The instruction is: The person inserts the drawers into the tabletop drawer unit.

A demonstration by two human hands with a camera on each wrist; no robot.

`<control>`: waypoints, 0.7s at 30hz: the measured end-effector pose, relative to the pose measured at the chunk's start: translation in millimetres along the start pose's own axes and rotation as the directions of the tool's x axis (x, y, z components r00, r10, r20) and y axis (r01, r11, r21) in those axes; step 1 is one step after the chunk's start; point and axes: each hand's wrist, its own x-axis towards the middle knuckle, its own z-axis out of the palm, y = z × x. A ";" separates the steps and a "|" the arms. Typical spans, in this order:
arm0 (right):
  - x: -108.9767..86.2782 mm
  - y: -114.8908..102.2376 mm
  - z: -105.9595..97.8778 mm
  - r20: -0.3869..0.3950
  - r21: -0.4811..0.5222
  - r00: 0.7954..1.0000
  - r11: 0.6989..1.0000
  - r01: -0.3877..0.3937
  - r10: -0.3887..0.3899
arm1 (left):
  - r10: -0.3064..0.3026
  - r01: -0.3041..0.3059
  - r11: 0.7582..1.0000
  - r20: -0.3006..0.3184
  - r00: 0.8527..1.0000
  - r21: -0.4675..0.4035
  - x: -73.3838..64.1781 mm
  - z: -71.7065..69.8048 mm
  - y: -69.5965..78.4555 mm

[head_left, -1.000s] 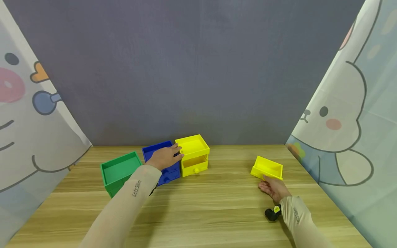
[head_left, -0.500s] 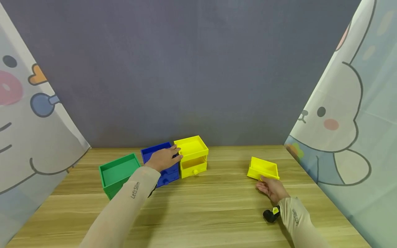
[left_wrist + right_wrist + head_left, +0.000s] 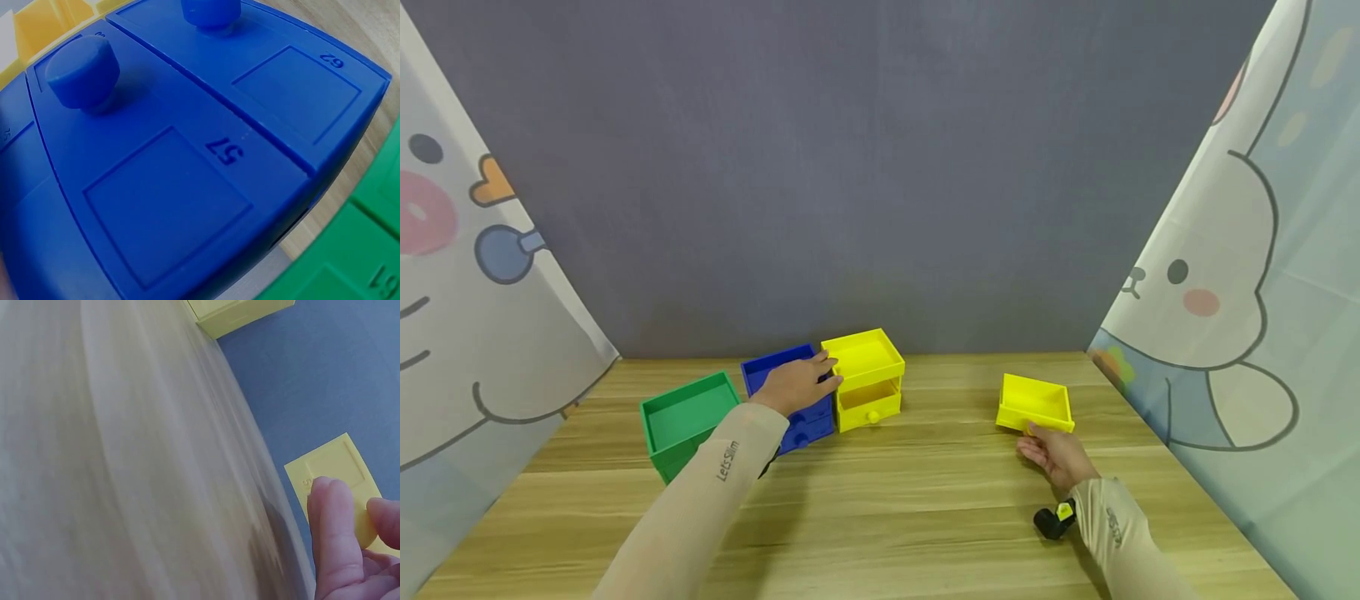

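Note:
My right hand point(image 3: 1060, 458) pinches the knob of a small yellow drawer point(image 3: 1036, 400) at the right of the table. The right wrist view shows thumb and fingers on the knob point(image 3: 365, 528). My left hand point(image 3: 793, 385) reaches over the blue drawer cabinet point(image 3: 772, 360), its fingertips at the left edge of the yellow cabinet point(image 3: 867, 354). That yellow cabinet has a tray top, a gap below it and a lower drawer with a round knob point(image 3: 873, 417). Blue drawer fronts point(image 3: 169, 206) fill the left wrist view; the left fingers are mostly out of that view.
A green cabinet point(image 3: 691, 410) with a tray top stands left of the blue one, partly behind the left sleeve. All stand on a wooden table point(image 3: 910, 508). A grey wall point(image 3: 880, 183) rises behind, with cartoon-printed cloth on both sides.
The right hand and the yellow drawer have shifted slightly left, and the drawer has turned a little. The left hand has stayed at the yellow cabinet's edge.

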 end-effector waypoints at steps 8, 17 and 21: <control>-4.8 -0.1 9.3 0.035 0.003 0.999 1.000 0.013 -0.013 | -0.004 0.004 1.000 0.001 1.000 0.020 -0.1 -0.5 0.9; -10.4 1.9 24.4 0.066 -0.063 0.998 0.998 0.029 -0.025 | -0.007 0.007 1.000 0.015 1.000 0.001 -0.1 -1.3 1.9; -13.3 4.9 34.8 0.103 -0.103 0.994 0.993 0.052 -0.042 | -0.007 0.007 1.000 0.012 1.000 0.004 0.2 -0.7 1.2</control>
